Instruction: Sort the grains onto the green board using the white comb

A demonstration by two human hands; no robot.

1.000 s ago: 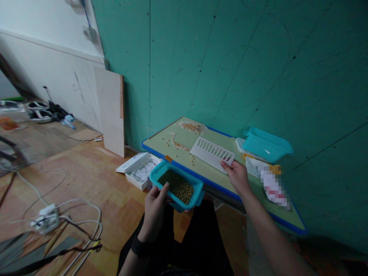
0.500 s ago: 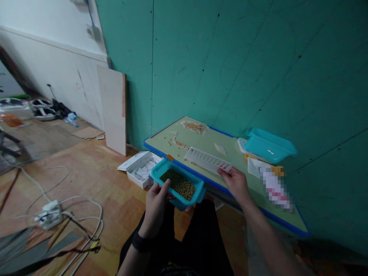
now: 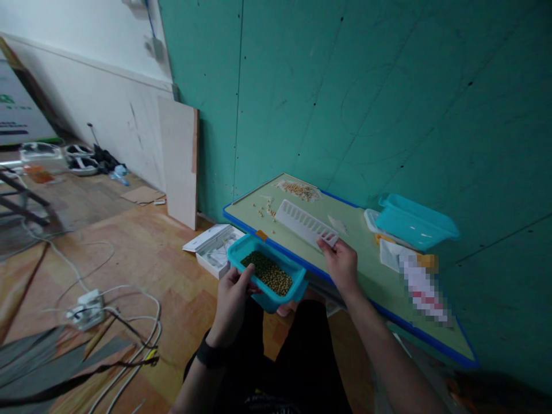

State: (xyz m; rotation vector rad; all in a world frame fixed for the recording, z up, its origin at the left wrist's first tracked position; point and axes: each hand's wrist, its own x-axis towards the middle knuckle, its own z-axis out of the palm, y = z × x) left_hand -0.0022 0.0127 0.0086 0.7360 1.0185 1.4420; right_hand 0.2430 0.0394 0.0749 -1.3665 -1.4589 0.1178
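My left hand (image 3: 233, 302) grips the near rim of a teal tub (image 3: 244, 255) filled with green and yellow beans (image 3: 267, 273), held just below the front edge of the low table (image 3: 379, 282). My right hand (image 3: 340, 261) pinches the near end of a white slotted tray (image 3: 304, 221) that lies on the tabletop. Loose yellow beans (image 3: 299, 190) lie in a heap at the table's far corner, with a few more scattered beside the tray.
A teal lidded box (image 3: 414, 221) and white packets (image 3: 392, 253) sit at the table's right. An open white box (image 3: 213, 247) lies on the wooden floor to the left. Cables and a power strip (image 3: 86, 302) trail across the floor. A board (image 3: 179, 161) leans on the wall.
My right hand has slid the white slotted tray leftwards and away across the table, over the scattered beans. The teal tub has stayed in my left hand.
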